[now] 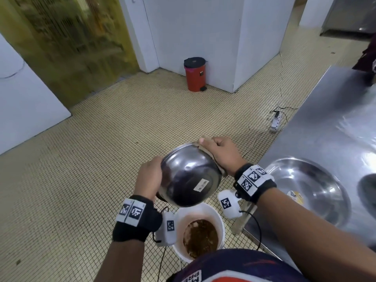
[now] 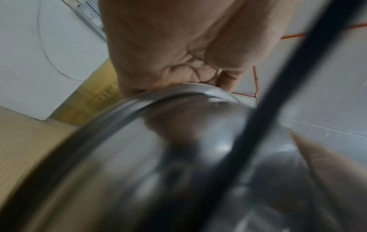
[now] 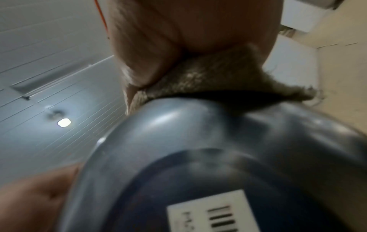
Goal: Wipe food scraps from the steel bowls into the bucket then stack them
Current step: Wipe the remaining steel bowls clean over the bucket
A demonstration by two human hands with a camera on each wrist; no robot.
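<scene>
Two hands work one steel bowl (image 1: 190, 179), tipped base toward the camera above the white bucket (image 1: 220, 220) of brown scraps. Head view: the left hand (image 1: 148, 176) grips the left rim; the right hand (image 1: 221, 154) presses a tan cloth (image 1: 203, 148) over the upper right rim; a second bowl (image 1: 305, 190) rests on the steel counter (image 1: 335, 123). Left wrist view: the palm clamps the rim. Right wrist view: the thumb pins cloth against the bowl wall. Likely risk: scraps falling beside the bucket if the mouth drifts off it.
</scene>
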